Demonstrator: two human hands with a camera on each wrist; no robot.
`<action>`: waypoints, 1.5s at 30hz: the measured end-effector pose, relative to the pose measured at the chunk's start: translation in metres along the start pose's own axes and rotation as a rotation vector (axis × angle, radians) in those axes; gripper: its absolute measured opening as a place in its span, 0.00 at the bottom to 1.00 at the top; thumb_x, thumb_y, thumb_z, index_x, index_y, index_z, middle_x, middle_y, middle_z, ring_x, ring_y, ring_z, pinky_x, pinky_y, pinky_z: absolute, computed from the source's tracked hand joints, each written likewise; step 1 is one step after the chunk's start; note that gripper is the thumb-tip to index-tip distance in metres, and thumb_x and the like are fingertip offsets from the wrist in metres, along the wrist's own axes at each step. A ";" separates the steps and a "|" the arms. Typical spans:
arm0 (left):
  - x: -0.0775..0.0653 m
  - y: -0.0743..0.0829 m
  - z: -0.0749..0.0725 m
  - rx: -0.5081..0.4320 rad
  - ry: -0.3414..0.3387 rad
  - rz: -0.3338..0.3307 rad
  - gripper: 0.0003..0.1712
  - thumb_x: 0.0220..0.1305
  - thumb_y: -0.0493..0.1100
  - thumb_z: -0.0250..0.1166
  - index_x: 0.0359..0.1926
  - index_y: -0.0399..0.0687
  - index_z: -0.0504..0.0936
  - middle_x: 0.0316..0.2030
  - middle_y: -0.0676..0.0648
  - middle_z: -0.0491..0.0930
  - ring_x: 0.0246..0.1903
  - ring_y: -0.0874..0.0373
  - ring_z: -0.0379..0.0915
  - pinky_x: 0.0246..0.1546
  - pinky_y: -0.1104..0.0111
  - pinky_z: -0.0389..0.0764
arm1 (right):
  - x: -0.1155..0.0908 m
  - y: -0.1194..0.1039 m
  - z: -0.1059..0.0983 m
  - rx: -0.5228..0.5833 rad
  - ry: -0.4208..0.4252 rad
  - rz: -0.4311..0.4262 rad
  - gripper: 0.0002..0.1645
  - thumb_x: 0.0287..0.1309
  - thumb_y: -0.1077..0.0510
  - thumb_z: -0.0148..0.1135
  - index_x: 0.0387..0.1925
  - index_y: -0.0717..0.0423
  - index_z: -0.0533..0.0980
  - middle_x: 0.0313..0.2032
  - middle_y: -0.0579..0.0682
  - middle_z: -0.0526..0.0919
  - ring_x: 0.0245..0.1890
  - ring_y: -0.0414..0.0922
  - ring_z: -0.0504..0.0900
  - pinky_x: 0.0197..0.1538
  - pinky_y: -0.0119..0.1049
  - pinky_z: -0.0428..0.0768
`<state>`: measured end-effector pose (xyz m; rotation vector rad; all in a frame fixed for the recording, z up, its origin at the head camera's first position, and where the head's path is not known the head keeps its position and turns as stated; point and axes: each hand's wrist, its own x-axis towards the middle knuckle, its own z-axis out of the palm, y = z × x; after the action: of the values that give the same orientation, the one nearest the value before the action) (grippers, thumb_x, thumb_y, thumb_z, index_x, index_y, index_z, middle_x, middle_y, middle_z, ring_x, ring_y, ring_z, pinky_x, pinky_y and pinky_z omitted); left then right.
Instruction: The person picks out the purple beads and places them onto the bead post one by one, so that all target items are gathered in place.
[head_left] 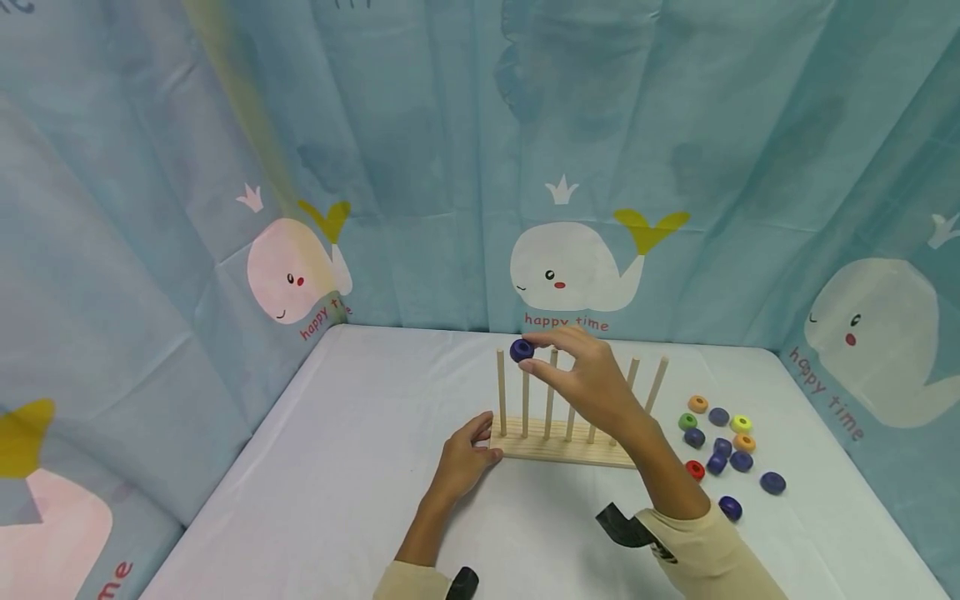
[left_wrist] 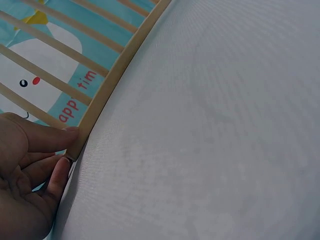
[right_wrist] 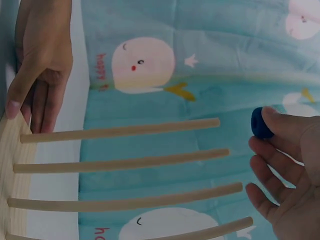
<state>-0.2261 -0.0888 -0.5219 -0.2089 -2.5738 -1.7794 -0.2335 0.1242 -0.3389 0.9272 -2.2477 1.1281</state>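
A wooden rack (head_left: 558,450) with several upright pegs stands on the white table. My left hand (head_left: 459,462) grips the left end of its base, thumb on the front edge and fingers behind; the left wrist view shows the thumb and fingers pinching the base's corner (left_wrist: 76,145). Between thumb and index finger, my right hand (head_left: 588,375) pinches a dark blue bead (head_left: 522,350) with a hole. In the head view the bead overlaps the top of the second peg from the left. In the right wrist view the blue bead (right_wrist: 260,123) is apart from the peg tips.
Right of the rack lie several loose beads: blue (head_left: 772,482), red (head_left: 695,471), green (head_left: 687,421), yellow (head_left: 741,424) and orange (head_left: 698,404). A curtain (head_left: 427,167) printed with whales hangs around the back and sides of the table (head_left: 337,467).
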 end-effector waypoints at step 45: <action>-0.002 0.003 -0.002 0.001 -0.014 0.004 0.37 0.60 0.34 0.67 0.69 0.43 0.66 0.61 0.41 0.73 0.56 0.49 0.74 0.52 0.64 0.78 | 0.013 0.002 0.038 -0.046 0.007 0.088 0.22 0.58 0.55 0.69 0.54 0.57 0.80 0.47 0.46 0.83 0.52 0.44 0.77 0.54 0.45 0.77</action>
<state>-0.2240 -0.0898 -0.5188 -0.2265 -2.5819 -1.7816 -0.2471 0.0892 -0.3531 0.8119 -2.3186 1.1107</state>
